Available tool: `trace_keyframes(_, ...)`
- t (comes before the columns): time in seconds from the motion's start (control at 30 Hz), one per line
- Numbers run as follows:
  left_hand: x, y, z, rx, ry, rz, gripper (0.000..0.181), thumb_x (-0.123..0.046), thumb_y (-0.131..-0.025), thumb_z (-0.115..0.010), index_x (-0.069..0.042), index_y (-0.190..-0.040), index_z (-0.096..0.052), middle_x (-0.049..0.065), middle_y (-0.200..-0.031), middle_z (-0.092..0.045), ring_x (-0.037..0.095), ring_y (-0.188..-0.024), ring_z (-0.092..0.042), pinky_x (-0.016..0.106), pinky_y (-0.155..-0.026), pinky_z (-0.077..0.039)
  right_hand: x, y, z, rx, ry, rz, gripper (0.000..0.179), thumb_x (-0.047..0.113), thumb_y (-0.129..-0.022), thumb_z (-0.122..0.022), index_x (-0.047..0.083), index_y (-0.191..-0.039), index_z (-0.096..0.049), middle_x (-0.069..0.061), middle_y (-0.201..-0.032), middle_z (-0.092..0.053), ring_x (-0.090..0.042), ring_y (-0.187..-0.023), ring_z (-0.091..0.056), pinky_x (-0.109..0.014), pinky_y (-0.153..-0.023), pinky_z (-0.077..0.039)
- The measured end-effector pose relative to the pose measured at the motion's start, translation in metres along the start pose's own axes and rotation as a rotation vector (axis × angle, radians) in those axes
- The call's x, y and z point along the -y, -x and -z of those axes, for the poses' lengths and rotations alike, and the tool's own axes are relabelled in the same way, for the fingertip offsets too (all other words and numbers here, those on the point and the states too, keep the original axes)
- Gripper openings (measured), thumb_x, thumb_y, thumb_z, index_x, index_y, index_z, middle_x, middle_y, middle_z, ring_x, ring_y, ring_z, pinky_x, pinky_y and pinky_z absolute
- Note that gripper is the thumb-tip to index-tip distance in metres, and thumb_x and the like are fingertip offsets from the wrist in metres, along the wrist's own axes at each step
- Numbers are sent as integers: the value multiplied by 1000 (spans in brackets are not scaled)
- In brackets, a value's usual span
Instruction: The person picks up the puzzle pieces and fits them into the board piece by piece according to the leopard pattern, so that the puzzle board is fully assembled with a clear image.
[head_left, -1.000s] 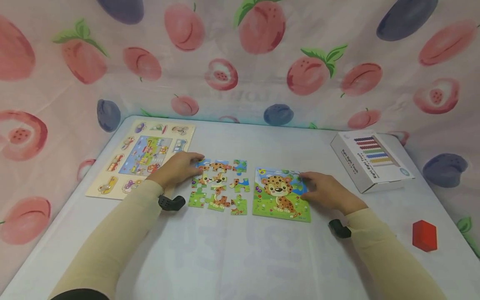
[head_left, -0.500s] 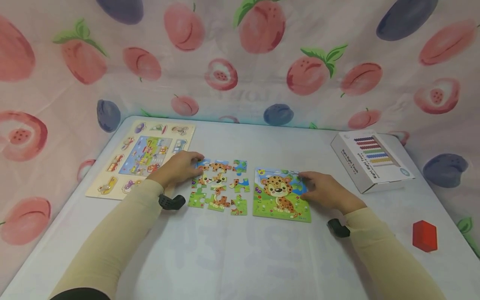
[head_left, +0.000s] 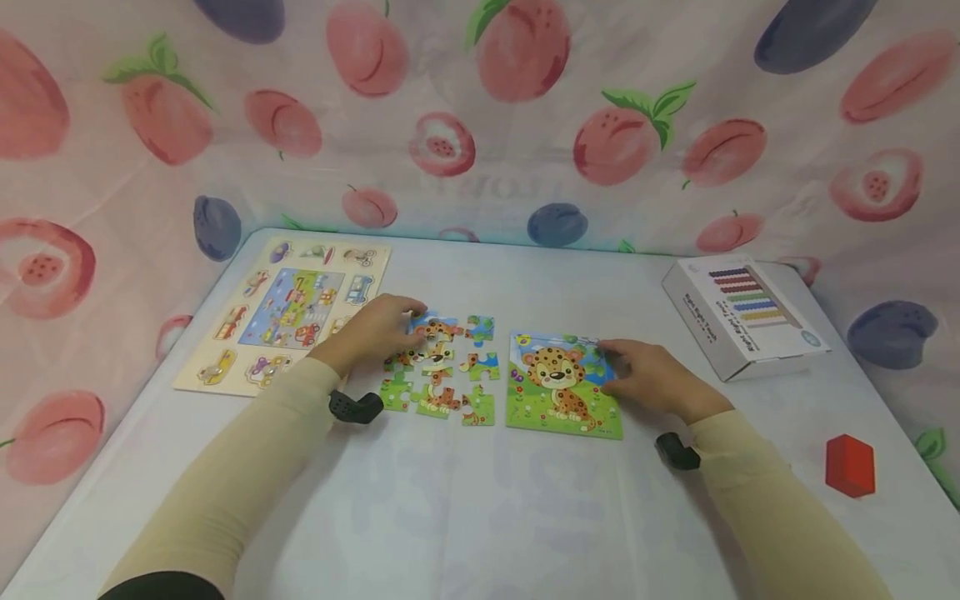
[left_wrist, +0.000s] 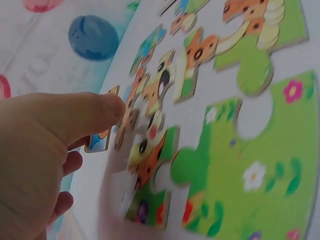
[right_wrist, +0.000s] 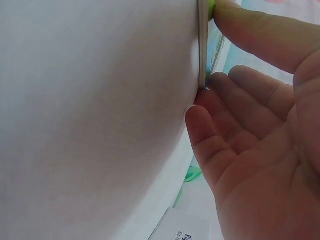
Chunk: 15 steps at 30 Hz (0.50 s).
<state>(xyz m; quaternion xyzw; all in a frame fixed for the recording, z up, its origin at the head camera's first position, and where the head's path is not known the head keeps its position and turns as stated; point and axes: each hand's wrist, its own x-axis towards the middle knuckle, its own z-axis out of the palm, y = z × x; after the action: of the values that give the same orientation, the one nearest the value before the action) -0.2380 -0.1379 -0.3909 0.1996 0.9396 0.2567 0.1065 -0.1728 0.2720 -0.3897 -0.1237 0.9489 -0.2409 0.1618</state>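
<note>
My left hand (head_left: 373, 332) pinches a puzzle piece (left_wrist: 100, 142) between thumb and fingers, raised at the upper left of a loosely spread leopard jigsaw (head_left: 441, 395). Its pieces lie in rows on the table with gaps between several of them. In the left wrist view, the held piece shows blue and orange and stands on edge, partly behind the thumb. Right of the jigsaw lies a square leopard picture board (head_left: 562, 383). My right hand (head_left: 651, 377) touches its upper right edge with relaxed fingers, the thumb against the board (right_wrist: 202, 45).
A wooden vehicle puzzle board (head_left: 225, 354) lies at the back left, partly behind my left forearm. At the back right stands a white box (head_left: 738, 321) with coloured rows printed on it. A red block (head_left: 850, 467) sits at the right. Fruit-print cloth (head_left: 517, 150) hangs behind the table.
My left hand has moved rightward and slightly away, over the jigsaw's upper left, carrying the piece off its corner spot. The right hand stays at the picture board.
</note>
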Motion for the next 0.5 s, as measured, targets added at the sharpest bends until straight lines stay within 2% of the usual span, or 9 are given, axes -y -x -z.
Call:
trace_keyframes(0.1,-9,-1,-5,17,8,-7,56,-29,-91,-76,-4,-138,-59,14,-137,-59,33,-132,-46,49,-111,-34,0,-1,0,1,7,4,68,16,-90,-74,0,-148,-44,-23,-150,-43,-46,-139,-35,-61,-110,-29)
trace_keyframes(0.27,-23,-3,-13,31,38,-26,57,-28,-92,-74,-5,-140,-56,12,-138,-58,27,-118,-54,44,-102,-43,1,-2,0,4,16,1,67,15,-89,-74,-1,-148,-44,-24,-150,-43,-46,-140,-34,-61,-111,-28)
trace_keyframes(0.5,-41,-8,-26,48,81,-71,58,-25,-90,-75,-3,-140,-56,12,-137,-58,27,-128,-51,43,-109,-38,4,0,1,10,18,-10,67,15,-89,-74,-1,-148,-44,-25,-150,-43,-46,-138,-36,-60,-109,-30)
